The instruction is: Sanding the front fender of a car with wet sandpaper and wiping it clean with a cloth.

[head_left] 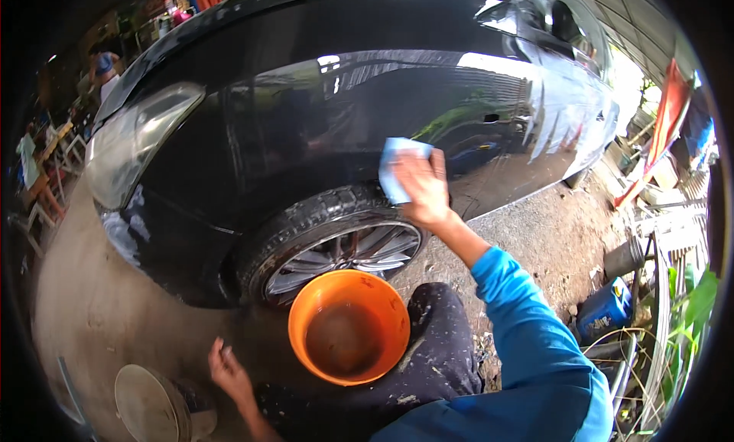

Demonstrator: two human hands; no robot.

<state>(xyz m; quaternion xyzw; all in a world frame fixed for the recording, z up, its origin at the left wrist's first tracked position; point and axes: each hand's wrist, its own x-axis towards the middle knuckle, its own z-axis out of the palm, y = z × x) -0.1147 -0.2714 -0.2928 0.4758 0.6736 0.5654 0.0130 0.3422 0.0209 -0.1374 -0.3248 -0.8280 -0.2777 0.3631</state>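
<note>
My right hand (419, 183) lies flat over a light blue cloth-like pad (394, 170) and presses it against the front fender of a black car (306, 128), just above the wheel arch. Motion blurs the pad, so its exact kind is unclear. Under the fender is the front tyre with a silver wheel (359, 251). An orange bucket (300, 350) holding murky brown water stands at my legs, in front of the wheel. Left of it, my left hand (228, 372) hangs free with its fingers loosely apart and nothing in them.
A pale round bucket (145, 404) stands at the lower left. To the right are a blue container (605, 310), a grey pot (623, 257), scrap pieces and green plants. Beyond the headlight (145, 140), people and white chairs show at the far left.
</note>
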